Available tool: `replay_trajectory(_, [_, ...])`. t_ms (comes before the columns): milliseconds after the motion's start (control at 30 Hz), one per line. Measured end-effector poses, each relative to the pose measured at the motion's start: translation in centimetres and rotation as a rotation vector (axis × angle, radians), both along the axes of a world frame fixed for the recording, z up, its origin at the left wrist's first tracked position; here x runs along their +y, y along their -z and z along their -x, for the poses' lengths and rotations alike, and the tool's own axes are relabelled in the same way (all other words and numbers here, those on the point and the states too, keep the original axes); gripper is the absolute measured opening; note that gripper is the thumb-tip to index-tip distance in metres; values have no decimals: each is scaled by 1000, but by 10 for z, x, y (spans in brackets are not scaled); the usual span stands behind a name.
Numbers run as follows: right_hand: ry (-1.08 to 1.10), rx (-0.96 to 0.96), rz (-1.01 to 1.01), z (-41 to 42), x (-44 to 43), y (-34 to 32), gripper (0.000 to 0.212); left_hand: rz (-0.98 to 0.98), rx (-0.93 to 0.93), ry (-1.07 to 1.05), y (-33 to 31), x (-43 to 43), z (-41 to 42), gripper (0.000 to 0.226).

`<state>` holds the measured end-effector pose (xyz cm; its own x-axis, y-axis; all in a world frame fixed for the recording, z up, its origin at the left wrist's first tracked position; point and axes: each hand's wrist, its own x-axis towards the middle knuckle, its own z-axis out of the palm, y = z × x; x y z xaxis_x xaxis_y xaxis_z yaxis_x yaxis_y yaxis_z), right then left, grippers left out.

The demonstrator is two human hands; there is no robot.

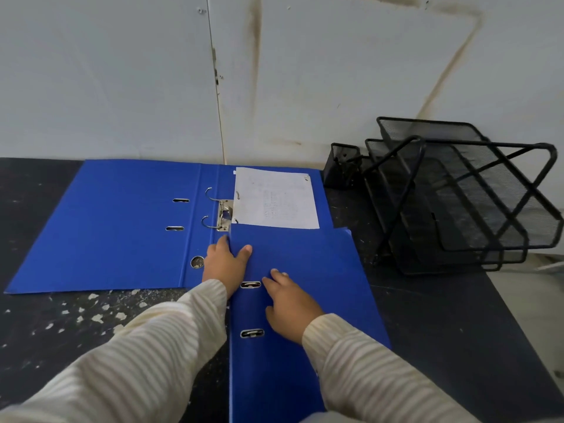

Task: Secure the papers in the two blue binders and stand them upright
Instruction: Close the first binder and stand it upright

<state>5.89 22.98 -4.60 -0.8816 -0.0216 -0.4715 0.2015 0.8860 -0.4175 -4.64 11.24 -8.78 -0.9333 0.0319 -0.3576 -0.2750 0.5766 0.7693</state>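
An open blue binder (116, 221) lies flat at the back of the dark table, its metal ring mechanism (224, 214) open and a white paper (277, 198) lying on its right half. A second blue binder (293, 300), closed, lies flat in front and overlaps the open one's lower right. My left hand (225, 264) grips the closed binder's left edge, thumb on the cover. My right hand (290, 303) rests flat on that cover, fingers spread near the upper slot.
A black mesh stacked paper tray (464, 196) and a small black mesh cup (343, 164) stand at the right against the grey wall. The dark table (76, 325) has flaked white patches at the front left. Its right edge runs diagonally at the far right.
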Motion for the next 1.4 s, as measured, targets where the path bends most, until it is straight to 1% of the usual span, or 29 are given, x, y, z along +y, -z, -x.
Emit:
replay_trajectory(67, [2,-19,-20,5,-3,0,57,37,47,-1,4,3,-1,47])
replay_trajectory(267, [-36,-45,-57,10,-1,-4,59,69,78,-19,7,5,-1,45])
replay_trajectory(400, [-118,-112,-77,1,6,-4,77,54,75,-26,4,4,-3,46])
replay_trajectory(467, [-144,-155,-129,-9,3,-2,86,39,80,-28,2,4,-4,46])
replay_trajectory(533, [-142,-192,-178,-22,-5,0,91,14,83,-37,-1,4,-5,49])
replay_trajectory(667, [-92,-189,-179,-38,-14,5,88,-44,59,-67,1,-1,-17,60])
replay_trajectory(833, [-119,-164,-167,-39,-6,5,86,-69,58,-90,6,-7,-63,53])
replay_trajectory(933, [-136,-164,-172,-38,-6,6,86,-38,76,-80,12,-10,-75,53])
replay_trajectory(1100, [-153,-161,-184,-37,-6,9,85,76,125,-57,15,-8,-74,53])
replay_trajectory(1200, [-169,-171,-203,-33,-6,7,85,87,120,-65,16,-9,-73,53])
replay_trajectory(1333, [-166,-93,-190,-26,-2,4,70,59,104,-69,15,-9,-73,55])
replay_trajectory(1400, [-134,-80,-154,-19,-1,4,69,56,91,-55,15,-10,-72,57])
